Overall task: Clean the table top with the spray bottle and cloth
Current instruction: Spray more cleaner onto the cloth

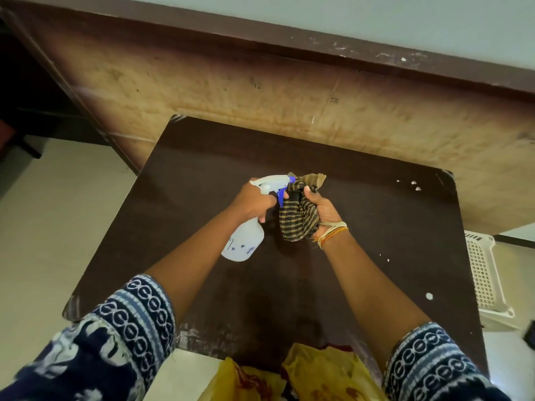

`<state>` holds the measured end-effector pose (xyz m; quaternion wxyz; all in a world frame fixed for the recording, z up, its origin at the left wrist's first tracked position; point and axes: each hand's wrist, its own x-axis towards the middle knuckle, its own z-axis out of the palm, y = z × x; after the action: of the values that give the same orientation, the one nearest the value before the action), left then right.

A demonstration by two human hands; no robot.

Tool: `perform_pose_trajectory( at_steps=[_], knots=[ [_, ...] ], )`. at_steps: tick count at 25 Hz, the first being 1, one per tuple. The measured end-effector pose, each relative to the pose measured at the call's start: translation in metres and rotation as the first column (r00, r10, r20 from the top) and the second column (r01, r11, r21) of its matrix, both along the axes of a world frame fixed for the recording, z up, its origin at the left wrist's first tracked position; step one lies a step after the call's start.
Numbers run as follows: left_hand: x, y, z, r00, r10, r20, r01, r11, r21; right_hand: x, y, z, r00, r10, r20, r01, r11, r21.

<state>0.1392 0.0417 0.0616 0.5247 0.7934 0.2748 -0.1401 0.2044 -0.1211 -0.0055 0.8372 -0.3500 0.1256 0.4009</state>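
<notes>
My left hand [254, 201] grips the neck of a white spray bottle [244, 241] with a blue trigger and nozzle. The nozzle points right, straight at a bunched brown-and-tan striped cloth [298, 214]. My right hand [321, 208] is closed around that cloth, thread bands on its wrist. Both are held just above the middle of a dark brown table top [390, 227]. White spots dot the table's right side [429, 296] and far right corner.
A larger light wooden surface [260, 91] with a dark border stands beyond the small table. A white perforated plastic basket [483, 273] sits on the floor at the right. Pale floor tiles lie to the left. Yellow patterned fabric [318, 374] hangs at the near edge.
</notes>
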Motion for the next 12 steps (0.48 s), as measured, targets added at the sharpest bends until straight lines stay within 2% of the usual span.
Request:
perform_pose_trajectory(
  at_steps=[3,6,12],
  knots=[
    [-0.004,-0.016,-0.003,0.996,-0.082,0.029,0.081,0.995,0.054,-0.002,-0.024,-0.004,0.997,-0.051,-0.058,0.052,0.999,0.010],
    [-0.009,-0.034,-0.005,0.972,-0.231,-0.035,0.234,0.954,0.189,-0.006,-0.043,0.000,0.994,-0.076,-0.072,0.076,0.997,-0.005],
    [-0.018,-0.059,0.000,0.967,-0.247,-0.057,0.249,0.883,0.399,-0.015,-0.068,0.005,0.988,-0.134,-0.073,0.130,0.990,-0.047]
  ],
)
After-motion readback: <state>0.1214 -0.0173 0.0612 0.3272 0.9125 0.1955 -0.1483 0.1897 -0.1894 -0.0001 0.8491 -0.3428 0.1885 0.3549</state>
